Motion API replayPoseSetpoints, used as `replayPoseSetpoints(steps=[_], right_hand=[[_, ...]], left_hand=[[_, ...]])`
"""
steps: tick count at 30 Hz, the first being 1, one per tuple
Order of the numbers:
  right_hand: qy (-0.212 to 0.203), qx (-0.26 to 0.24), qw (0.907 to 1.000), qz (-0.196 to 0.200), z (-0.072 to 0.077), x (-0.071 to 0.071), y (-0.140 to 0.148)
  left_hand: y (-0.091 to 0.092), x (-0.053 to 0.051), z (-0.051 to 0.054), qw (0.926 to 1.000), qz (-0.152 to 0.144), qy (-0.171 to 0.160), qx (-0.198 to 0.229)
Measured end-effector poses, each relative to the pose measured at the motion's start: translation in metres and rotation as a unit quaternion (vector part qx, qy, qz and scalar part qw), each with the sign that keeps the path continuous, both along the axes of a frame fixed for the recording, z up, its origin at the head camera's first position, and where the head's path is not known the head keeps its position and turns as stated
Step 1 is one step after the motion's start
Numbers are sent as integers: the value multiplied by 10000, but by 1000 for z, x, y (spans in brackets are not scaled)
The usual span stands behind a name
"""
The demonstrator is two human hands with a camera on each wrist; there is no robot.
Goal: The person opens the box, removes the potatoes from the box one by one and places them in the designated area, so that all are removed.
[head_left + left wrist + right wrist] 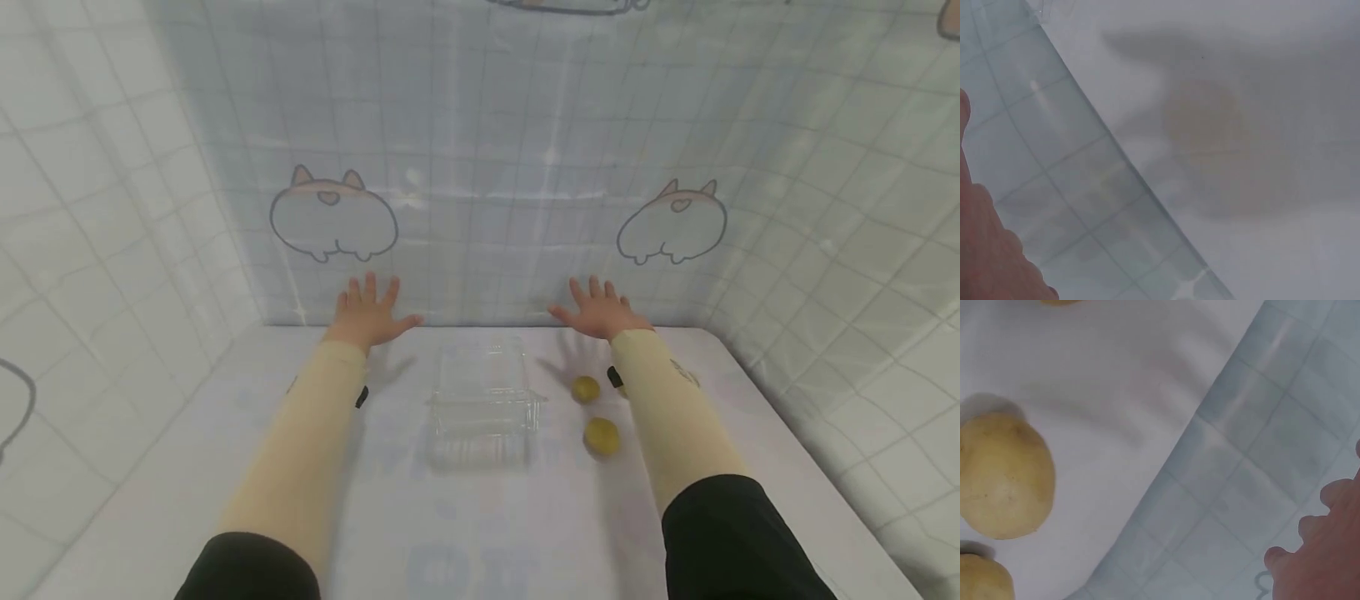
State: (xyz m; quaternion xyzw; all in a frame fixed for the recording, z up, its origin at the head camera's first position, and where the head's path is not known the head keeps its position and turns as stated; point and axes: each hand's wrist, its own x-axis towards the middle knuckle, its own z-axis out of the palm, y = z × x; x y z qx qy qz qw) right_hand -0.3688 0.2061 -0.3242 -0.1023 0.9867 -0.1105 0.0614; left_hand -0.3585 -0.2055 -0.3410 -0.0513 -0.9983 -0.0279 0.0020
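My left hand [367, 315] is held out over the table's far edge, fingers spread and nothing in it. On the other side my right hand [602, 315] is spread the same way, also holding nothing. Between the forearms lies a clear plastic clamshell box [480, 417], its lid folded back; a corner of clear plastic [1042, 9] enters the left wrist view. Two potatoes [602, 437] rest between the box and my right forearm, which partly hides a third. The right wrist view shows a large potato [1004, 478] and parts of two others.
A white-covered table [382, 517] carries these things. Behind it hangs a grid-patterned curtain [480, 167] with animal drawings, and similar sheets [105, 250] enclose both sides. A small black tab [362, 397] shows beside the left wrist.
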Motion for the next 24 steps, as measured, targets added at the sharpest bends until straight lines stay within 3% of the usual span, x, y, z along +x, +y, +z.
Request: replayPoseSetpoints(steps=[8,12,17,19,21,23,24], right_hand=[[125,69,9999,76,8,1,-9],[107,112,9999,67,8,2,-9],[125,123,9998,44,6,1,-4],[147,138,9973,-712,6,33,54],[143,154,9891,-1458,8,75,108],[72,189,9756,-2188,12,126,156],[21,178,9667,-2553,13,156,176]], left_hand=[[6,6,13,9997,-147,139,128],[8,8,12,9996,-180,144,166],[3,2,7,9997,-159,116,129],[61,-29,5,9957,-907,94,161],[125,-49,3,9858,-1657,54,266],[193,-56,-2,9696,-2410,-8,419],[228,-53,-4,9592,-2782,-54,495]])
